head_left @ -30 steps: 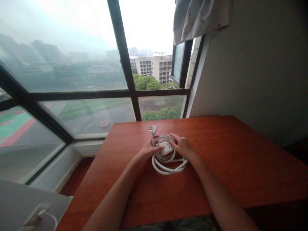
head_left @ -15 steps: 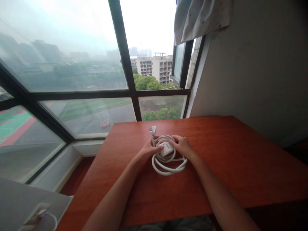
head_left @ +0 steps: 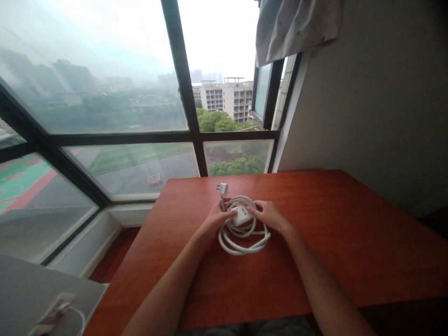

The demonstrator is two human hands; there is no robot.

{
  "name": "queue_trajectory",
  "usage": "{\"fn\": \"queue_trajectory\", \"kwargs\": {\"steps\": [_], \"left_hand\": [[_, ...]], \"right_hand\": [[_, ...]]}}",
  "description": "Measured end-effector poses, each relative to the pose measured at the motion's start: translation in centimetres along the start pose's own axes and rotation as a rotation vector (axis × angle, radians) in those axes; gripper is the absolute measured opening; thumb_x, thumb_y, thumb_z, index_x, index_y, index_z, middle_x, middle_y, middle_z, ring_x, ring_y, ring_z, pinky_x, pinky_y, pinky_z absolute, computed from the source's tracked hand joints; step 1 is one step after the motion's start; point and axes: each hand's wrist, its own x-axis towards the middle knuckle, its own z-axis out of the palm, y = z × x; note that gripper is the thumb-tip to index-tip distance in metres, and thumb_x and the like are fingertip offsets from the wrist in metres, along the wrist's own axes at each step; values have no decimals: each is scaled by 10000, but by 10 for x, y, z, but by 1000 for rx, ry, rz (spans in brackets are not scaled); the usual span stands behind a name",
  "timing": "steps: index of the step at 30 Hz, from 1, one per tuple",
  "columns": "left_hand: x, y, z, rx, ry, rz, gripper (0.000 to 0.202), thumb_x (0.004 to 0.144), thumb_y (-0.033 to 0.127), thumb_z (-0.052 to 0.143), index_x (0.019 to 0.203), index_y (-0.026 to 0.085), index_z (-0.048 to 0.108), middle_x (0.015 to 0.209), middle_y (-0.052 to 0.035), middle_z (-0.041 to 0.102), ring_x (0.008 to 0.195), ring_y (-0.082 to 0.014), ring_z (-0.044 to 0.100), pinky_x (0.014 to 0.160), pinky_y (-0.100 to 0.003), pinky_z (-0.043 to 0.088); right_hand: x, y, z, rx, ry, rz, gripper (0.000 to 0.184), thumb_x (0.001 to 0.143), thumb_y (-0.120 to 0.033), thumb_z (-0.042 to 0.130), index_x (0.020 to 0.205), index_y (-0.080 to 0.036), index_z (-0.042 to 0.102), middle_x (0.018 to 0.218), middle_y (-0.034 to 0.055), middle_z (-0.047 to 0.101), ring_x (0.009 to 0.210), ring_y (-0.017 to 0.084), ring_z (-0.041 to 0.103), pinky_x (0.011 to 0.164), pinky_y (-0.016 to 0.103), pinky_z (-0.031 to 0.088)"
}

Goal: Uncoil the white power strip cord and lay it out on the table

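Observation:
A white power strip (head_left: 242, 216) lies amid loops of its own thick white cord (head_left: 241, 251) on the wooden table. My left hand (head_left: 217, 217) grips it from the left, with the thumb on its socket face and the other fingers mostly hidden behind. From the right, my right hand (head_left: 268, 214) closes around the cord loops and the strip's edge, thumb near the sockets. The cord's plug (head_left: 223, 189) stands up beyond my left hand, its metal prongs pointing left.
The reddish-brown table (head_left: 336, 242) reaches up to a dark-framed window (head_left: 196, 112). At the right rises a grey wall (head_left: 353, 102), with a curtain (head_left: 297, 30) hanging at its window side. A wall socket (head_left: 58, 311) with a white cable plugged in is at lower left.
The power strip and cord have shifted very slightly left in view. My right hand's fingers have drawn back a little to the right along the strip. The camera view has moved slightly.

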Motion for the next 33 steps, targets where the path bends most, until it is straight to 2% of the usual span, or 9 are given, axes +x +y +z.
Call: {"fn": "queue_trajectory", "kwargs": {"steps": [4,7,11,13,17,21,26,29,33], "left_hand": [[1,2,-2,-10,29,40,542,588,261,839,1045,124,582,951,-88,702,829,-207,665,769,-313,513],[1,2,0,-35,49,56,508,607,307,831,1020,130,593,917,-72,702,792,-193,662,751,-305,512],[2,0,2,-100,73,40,480,650,390,798,1007,135,603,892,-62,699,754,-177,656,729,-292,507],[3,-1,2,-121,105,32,474,658,412,789,997,136,605,863,-52,695,729,-167,649,705,-280,505],[3,-1,1,-145,140,10,498,659,425,785,1022,143,595,873,-54,698,742,-175,654,698,-284,512],[1,1,3,-168,120,-5,521,662,457,778,1037,151,583,883,-56,700,765,-185,662,701,-287,516],[-2,2,5,-149,62,-58,483,666,505,765,923,129,605,814,-55,691,720,-171,651,669,-260,501],[-2,3,3,-182,40,-82,480,674,507,760,929,127,614,799,-54,689,697,-162,647,670,-262,503],[-1,1,-2,-182,74,-68,472,674,501,760,916,120,619,752,-39,669,635,-134,618,632,-242,485]], "right_hand": [[-1,-1,-2,1,-48,-3,275,816,-382,586,915,-159,713,863,51,735,747,191,642,669,256,454],[-1,-3,0,-31,-26,-11,219,811,-301,564,871,-149,709,808,43,725,680,165,623,618,234,431],[0,-3,5,-11,40,-18,244,799,-236,560,989,-158,690,874,52,729,734,168,643,669,237,455],[1,-2,6,24,49,-31,278,807,-240,563,1051,-165,672,916,59,729,782,182,656,707,252,469],[2,2,6,40,34,-44,267,829,-282,559,1043,-170,674,918,66,728,794,197,656,731,276,475],[3,5,7,33,37,-60,270,835,-290,542,1031,-160,673,884,57,717,747,180,631,700,266,462],[5,8,9,25,46,-45,244,832,-302,528,959,-152,673,803,29,694,686,151,586,658,243,442],[5,11,10,95,34,-45,264,836,-336,536,962,-145,668,821,30,697,715,158,603,671,247,453],[5,14,13,239,1,-56,331,855,-396,536,1035,-147,658,930,54,714,816,184,644,724,271,484]]}}
